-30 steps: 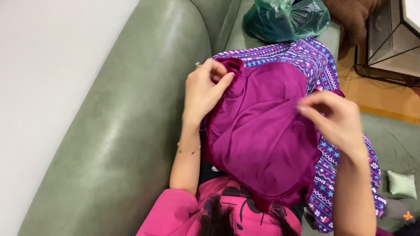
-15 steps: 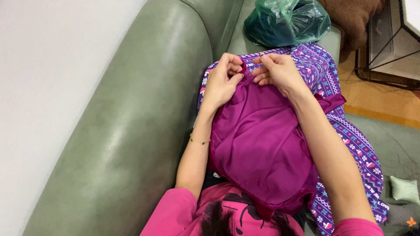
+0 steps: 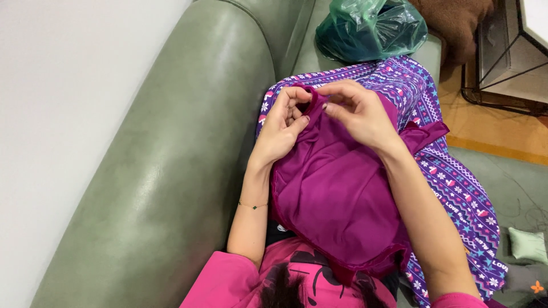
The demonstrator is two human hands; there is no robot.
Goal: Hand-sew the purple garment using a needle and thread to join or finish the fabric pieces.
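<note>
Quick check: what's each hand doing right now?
Left hand: closed on the top edge of the magenta cloth.
Right hand: pinching the same edge.

A bulging green plastic bag (image 3: 371, 28) sits on the sofa.

Brightness: even indoor light, fairly bright, no dark corners.
Source: seems to fall from above and the left, judging by the pale wall (image 3: 63, 114) and the sheen on the sofa arm (image 3: 165, 188).
Glare: soft white patches on the sofa arm; small glints on the green bag (image 3: 371, 28).
Shadows: faint and short, one under the left hand (image 3: 282, 128) on the purple cloth (image 3: 337, 194), one beside the forearm against the sofa.
Sharpness: hands and cloth crisp; no motion blur.
Soft areas: floor (image 3: 502, 131) and small cushion (image 3: 528, 245) at the right edge slightly softer.
Distortion: wide-angle stretch, sofa arm bows toward the corners.
Colour: saturated magenta, slightly warm cast.
</note>
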